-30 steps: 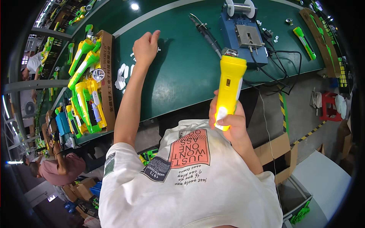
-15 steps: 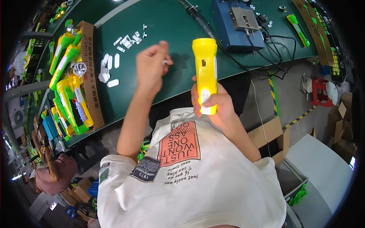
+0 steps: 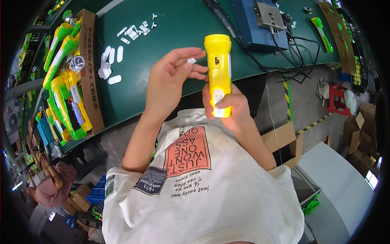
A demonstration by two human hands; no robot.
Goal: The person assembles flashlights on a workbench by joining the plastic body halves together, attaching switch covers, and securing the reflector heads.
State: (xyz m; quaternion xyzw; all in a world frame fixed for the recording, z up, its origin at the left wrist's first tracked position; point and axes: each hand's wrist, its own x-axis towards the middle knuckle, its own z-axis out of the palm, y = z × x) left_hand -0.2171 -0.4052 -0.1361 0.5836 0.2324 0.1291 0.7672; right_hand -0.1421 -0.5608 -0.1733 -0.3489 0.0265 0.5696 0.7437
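Holds yellow flashlight [image 3: 218,75] at 1 o'clock of view centre, with right grip [image 3: 231,106] closed around its lower end. Pinches small white part [image 3: 191,61] in left grip [image 3: 172,79] at 11 o'clock, with other fingers half spread just beside the flashlight; cannot tell contact. Has bare counter [image 3: 174,28] at 12 o'clock of left grip, between loose white parts [image 3: 133,31] and dark-handled tool [image 3: 220,17]. Is bounded by carton [image 3: 90,73] at 10 o'clock, blue unit [image 3: 248,30] at 1 o'clock.
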